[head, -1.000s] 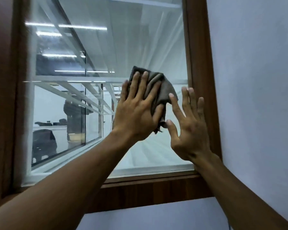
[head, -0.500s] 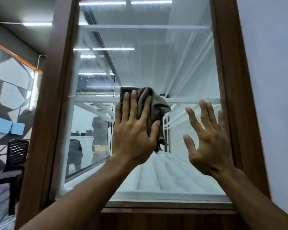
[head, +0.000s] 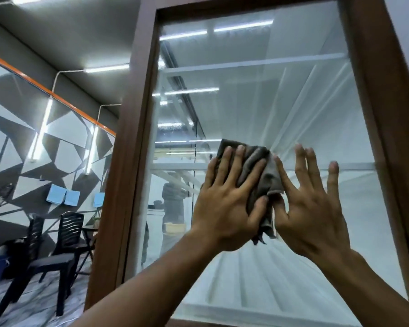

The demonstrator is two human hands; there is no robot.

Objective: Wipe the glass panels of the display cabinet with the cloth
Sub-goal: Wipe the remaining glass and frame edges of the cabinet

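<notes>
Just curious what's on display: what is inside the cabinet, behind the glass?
Through the glass, pale shelves show, with light reflections at left. The cloth, the left hand and the right hand cover the middle; anything there is hidden.

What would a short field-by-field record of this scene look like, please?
surface: glass panel in a brown wooden frame
tool: grey-brown cloth, crumpled, against the glass
left hand: straight fingers press the cloth to the glass
right hand: fingers spread, palm toward the glass, beside the cloth, holding nothing
background: dark chairs at far left
</notes>
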